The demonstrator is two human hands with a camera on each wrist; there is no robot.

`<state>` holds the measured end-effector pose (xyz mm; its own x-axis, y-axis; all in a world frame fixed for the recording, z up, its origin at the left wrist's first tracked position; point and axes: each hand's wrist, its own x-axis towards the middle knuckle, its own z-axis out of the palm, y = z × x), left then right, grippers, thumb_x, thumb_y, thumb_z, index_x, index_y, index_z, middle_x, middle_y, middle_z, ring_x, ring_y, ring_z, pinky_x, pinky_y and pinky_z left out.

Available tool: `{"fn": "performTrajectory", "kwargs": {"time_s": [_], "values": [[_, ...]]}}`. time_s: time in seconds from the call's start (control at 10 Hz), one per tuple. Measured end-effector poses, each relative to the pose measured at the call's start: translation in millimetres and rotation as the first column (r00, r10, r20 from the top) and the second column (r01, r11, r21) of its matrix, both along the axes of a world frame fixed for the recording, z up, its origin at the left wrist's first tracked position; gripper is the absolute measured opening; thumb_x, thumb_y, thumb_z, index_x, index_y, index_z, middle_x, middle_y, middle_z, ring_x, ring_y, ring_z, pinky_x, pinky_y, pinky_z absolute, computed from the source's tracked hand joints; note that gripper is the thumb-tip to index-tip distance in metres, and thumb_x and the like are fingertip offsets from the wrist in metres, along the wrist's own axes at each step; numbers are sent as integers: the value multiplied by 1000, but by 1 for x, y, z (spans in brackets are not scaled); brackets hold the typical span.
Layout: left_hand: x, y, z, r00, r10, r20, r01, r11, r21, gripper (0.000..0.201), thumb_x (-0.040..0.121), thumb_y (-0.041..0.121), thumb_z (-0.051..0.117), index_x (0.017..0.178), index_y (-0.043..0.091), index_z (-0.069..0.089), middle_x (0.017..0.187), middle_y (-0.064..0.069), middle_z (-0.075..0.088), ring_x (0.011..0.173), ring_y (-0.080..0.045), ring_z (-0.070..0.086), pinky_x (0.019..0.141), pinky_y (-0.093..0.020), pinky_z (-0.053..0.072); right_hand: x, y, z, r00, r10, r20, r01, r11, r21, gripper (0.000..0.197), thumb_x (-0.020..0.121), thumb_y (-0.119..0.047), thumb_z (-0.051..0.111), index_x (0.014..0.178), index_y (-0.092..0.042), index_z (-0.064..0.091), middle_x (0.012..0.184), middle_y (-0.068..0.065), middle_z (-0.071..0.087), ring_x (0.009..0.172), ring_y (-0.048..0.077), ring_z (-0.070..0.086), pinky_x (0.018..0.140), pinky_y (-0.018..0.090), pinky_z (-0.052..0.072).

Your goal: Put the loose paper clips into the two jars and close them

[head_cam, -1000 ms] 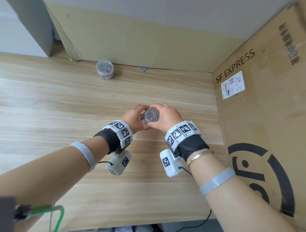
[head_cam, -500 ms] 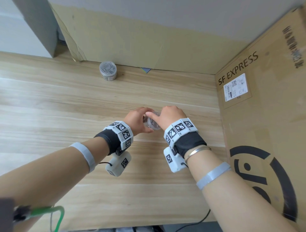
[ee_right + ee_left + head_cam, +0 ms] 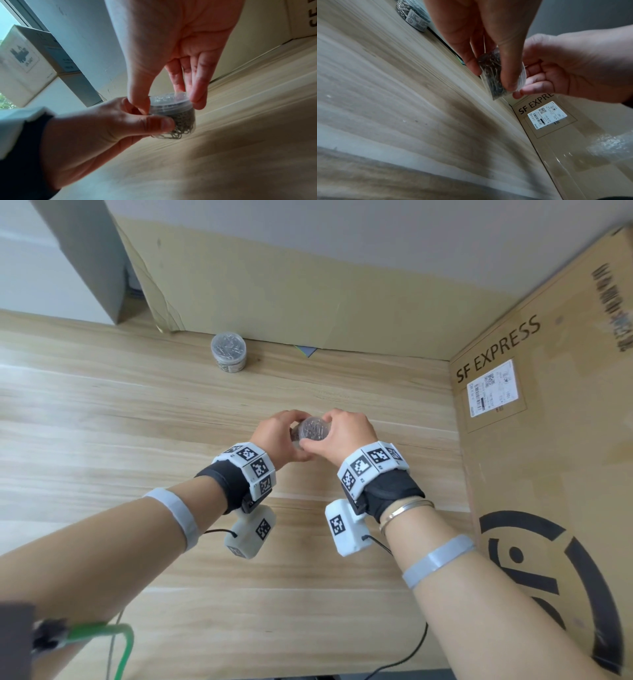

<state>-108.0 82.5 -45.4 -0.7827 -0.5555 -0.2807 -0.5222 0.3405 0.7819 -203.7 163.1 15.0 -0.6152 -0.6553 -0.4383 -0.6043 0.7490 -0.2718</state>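
Observation:
A small clear jar [image 3: 312,430] full of paper clips is held above the wooden table [image 3: 137,422] between both hands. My left hand [image 3: 279,436] grips the jar's body [image 3: 184,121] from the left, thumb across the front. My right hand [image 3: 342,436] pinches the clear lid [image 3: 169,101] on top with thumb and fingertips. In the left wrist view the jar [image 3: 493,75] shows side-on between the fingers. A second jar [image 3: 228,352] of paper clips, lid on, stands at the back of the table near the cardboard wall.
A cardboard sheet [image 3: 308,285] stands along the back edge and an SF EXPRESS carton [image 3: 548,440] walls the right side. A grey box [image 3: 85,258] stands at the back left. Cables [image 3: 116,642] hang at the table's near edge.
The right hand has turned on the lid: its fingers covered the top half a second ago, and now the lid's face shows again. Both hands stay in the same spot over the table.

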Motion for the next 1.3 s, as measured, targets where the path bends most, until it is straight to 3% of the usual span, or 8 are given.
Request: {"fn": "performTrajectory", "kwargs": {"time_s": [0.1, 0.2, 0.4, 0.5, 0.7, 0.9, 1.1, 1.3], "values": [[-6, -10, 1, 999, 38, -16, -39, 999, -12, 65, 65, 17, 81, 123, 9, 53, 122, -11, 58, 103, -26, 59, 89, -28, 47, -3, -9, -2, 999, -12, 35, 14, 997, -79, 57, 73, -44, 70, 121, -18, 56, 112, 7, 67, 104, 23, 62, 85, 29, 49], [-13, -23, 4, 997, 57, -45, -59, 998, -29, 69, 65, 14, 81, 126, 6, 51, 129, -17, 41, 108, -28, 55, 93, -22, 43, -8, -25, -5, 999, -13, 30, 17, 990, -143, 59, 75, -41, 69, 126, -18, 53, 122, 8, 62, 115, 25, 57, 94, 30, 45], [-34, -60, 13, 994, 102, 29, -100, 991, -85, 74, 70, 16, 77, 135, 11, 43, 129, -17, 43, 115, -28, 50, 101, -28, 38, -23, -67, -12, 999, -34, -14, 30, 970, -240, 58, 74, -38, 71, 120, -16, 42, 105, 9, 66, 92, 29, 63, 67, 27, 42], [-41, -78, 10, 990, 127, 54, -119, 983, -142, 65, 77, 8, 66, 137, 12, 40, 128, -15, 49, 114, -28, 52, 99, -32, 41, -33, -87, -19, 999, -32, -29, 23, 963, -267, 54, 75, -38, 71, 114, -13, 43, 98, 10, 67, 84, 29, 64, 62, 26, 38], [-48, -100, -5, 976, 204, 74, -200, 978, -51, 54, 83, -9, 43, 133, 13, 44, 130, -6, 56, 107, -23, 61, 87, -28, 48, -49, -118, -35, 999, 33, -20, -37, 968, -247, 49, 78, -39, 68, 111, -11, 44, 94, 11, 68, 83, 31, 65, 63, 30, 42], [-53, -114, -15, 970, 227, 88, -223, 974, -45, 48, 88, -3, 40, 131, 16, 49, 131, -3, 58, 109, -23, 62, 99, -33, 45, -55, -134, -50, 998, 61, -15, -63, 973, -222, 49, 78, -37, 68, 112, -10, 46, 98, 13, 68, 87, 32, 65, 63, 29, 41], [-54, -118, -19, 965, 223, 137, -216, 974, -67, 48, 87, -1, 40, 132, 16, 47, 128, -7, 60, 110, -27, 61, 98, -37, 46, -56, -142, -64, 995, 101, -28, -104, 975, -198, 52, 76, -34, 73, 115, -12, 46, 102, 12, 66, 90, 30, 64, 64, 29, 40], [-54, -110, -4, 959, 246, 144, -231, 967, -111, 49, 89, 1, 39, 137, 11, 40, 137, -14, 51, 125, -30, 48, 104, -38, 38, -54, -136, -57, 995, 87, -40, -94, 972, -216, 44, 82, -31, 67, 116, -12, 46, 107, 12, 64, 94, 30, 62, 66, 30, 39]]}}
